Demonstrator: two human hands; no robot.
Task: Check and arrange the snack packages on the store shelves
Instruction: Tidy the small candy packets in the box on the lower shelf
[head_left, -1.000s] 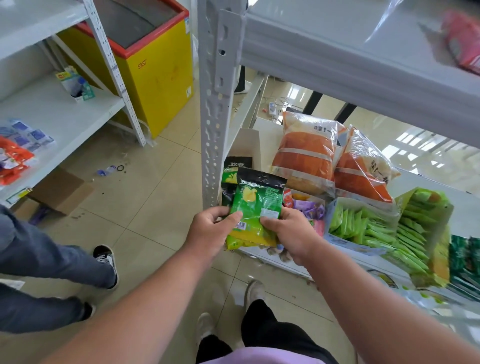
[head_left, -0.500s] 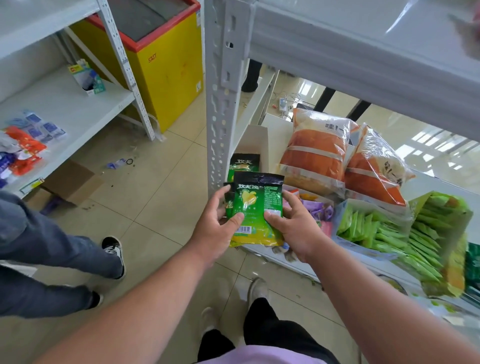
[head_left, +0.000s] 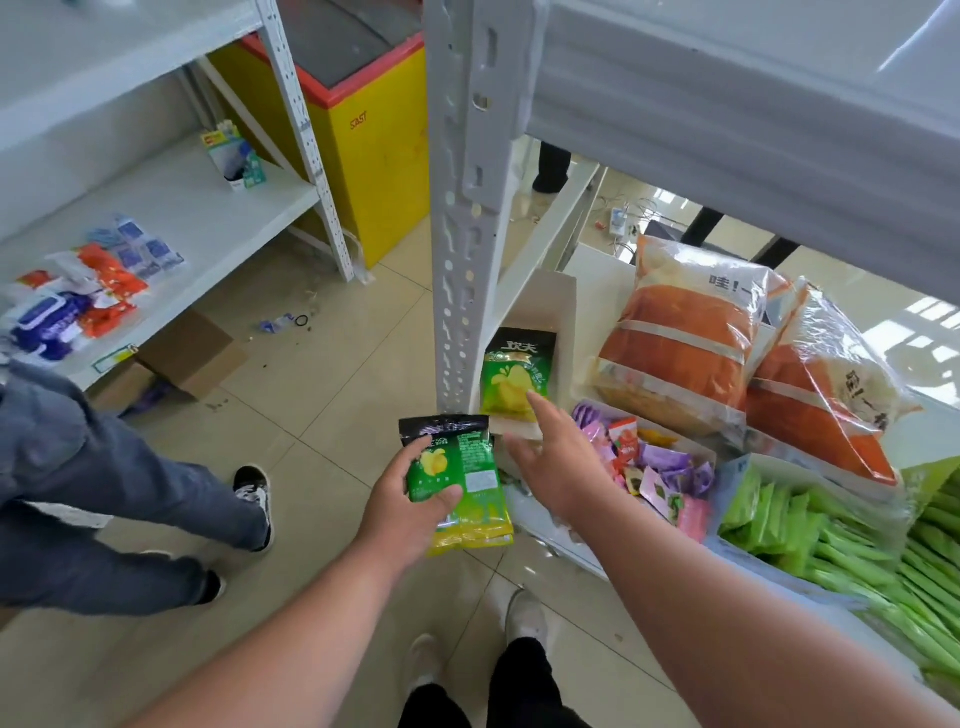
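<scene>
My left hand (head_left: 402, 506) grips a stack of green and black snack packets (head_left: 457, 483) in front of the white shelf post (head_left: 462, 208). My right hand (head_left: 556, 457) is open, its fingers stretched toward another green snack packet (head_left: 514, 374) standing in a cardboard box (head_left: 550, 306) at the left end of the shelf (head_left: 587, 265). The fingertip touches or nearly touches that packet. Beside the box lie small purple and red sachets (head_left: 654, 467), two large orange bags (head_left: 685, 338) and green stick packs (head_left: 810, 525).
A second white shelf (head_left: 197, 218) at left carries blue and orange packs (head_left: 93, 291). Another person's legs in grey trousers (head_left: 104, 493) stand at left. A yellow freezer (head_left: 363, 130) stands behind. A flat cardboard box (head_left: 187, 353) lies on the tiled floor.
My right hand has let go of the packet stack and reached toward the packet in the box. My left hand now holds the stack alone, lower and further left.
</scene>
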